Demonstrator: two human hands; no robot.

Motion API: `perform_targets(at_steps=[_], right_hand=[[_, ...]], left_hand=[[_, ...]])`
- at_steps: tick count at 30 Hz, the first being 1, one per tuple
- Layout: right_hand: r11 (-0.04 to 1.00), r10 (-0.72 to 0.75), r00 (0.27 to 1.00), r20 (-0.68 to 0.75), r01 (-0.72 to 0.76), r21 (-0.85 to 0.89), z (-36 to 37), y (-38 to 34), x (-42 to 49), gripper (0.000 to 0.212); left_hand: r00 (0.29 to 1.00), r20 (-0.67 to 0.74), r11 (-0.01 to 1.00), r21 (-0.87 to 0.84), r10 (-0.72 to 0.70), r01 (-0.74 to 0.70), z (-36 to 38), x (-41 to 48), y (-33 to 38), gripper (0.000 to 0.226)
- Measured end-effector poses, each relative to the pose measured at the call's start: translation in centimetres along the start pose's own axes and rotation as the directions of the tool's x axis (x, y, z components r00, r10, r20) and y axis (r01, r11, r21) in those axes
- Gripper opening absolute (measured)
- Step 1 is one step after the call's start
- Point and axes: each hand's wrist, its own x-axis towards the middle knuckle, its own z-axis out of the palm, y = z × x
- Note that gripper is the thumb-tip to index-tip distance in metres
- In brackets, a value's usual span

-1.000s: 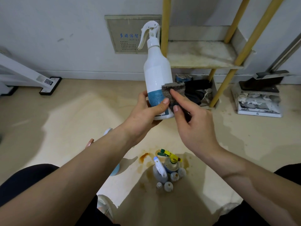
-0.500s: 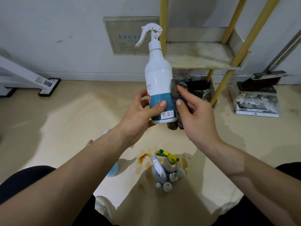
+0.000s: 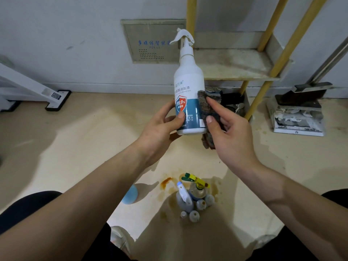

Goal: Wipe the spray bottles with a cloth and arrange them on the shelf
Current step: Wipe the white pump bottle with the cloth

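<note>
Your left hand (image 3: pixel 160 127) holds the white spray bottle (image 3: pixel 189 81) upright in the air, above the floor (image 3: pixel 75 138) and in front of the left front post of the yellow-framed shelf (image 3: pixel 231 65). Its fingers (image 3: pixel 179 117) are curled round the bottle's lower part, with the thumb across the blue label. The trigger head points left, in front of the wall panel (image 3: pixel 154 40).

Your right hand (image 3: pixel 231 136) holds a dark grey cloth (image 3: pixel 204 102) against the bottle's right side. Your forefinger and thumb are clamped on the cloth, pressing it to the label, and a loose end hangs below the bottle's base.

On the floor between your knees stands a cluster of small bottles (image 3: pixel 195 202), touching one another; one has a green and yellow trigger. An orange stain (image 3: pixel 166 180) lies just left of them. A blue rounded object (image 3: pixel 130 194) sits further left, partly behind your left forearm. A dustpan with a brush (image 3: pixel 299 110) rests on the floor to the right of the shelf.
</note>
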Motion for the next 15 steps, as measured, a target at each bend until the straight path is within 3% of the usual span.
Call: perform_targets(at_steps=[4,10,15], right_hand=[[0.997,-0.056,0.998,0.005,0.056,-0.055,0.2,-0.1,-0.5,0.047],[0.928,-0.288,0.957,0.016,0.283,-0.241,0.8,-0.6,-1.6,0.043],[0.958,-0.217,0.975,0.051,0.223,-0.181,0.4,-0.4,-0.5,0.044]], left_hand=[[0.999,-0.037,0.996,-0.092,-0.004,0.001,0.4,-0.2,-0.1,0.066],[0.996,-0.072,0.994,-0.091,0.046,-0.053,1.2,0.0,-0.5,0.072],[0.998,-0.044,0.996,-0.07,0.055,-0.058,1.1,0.3,-0.8,0.071]])
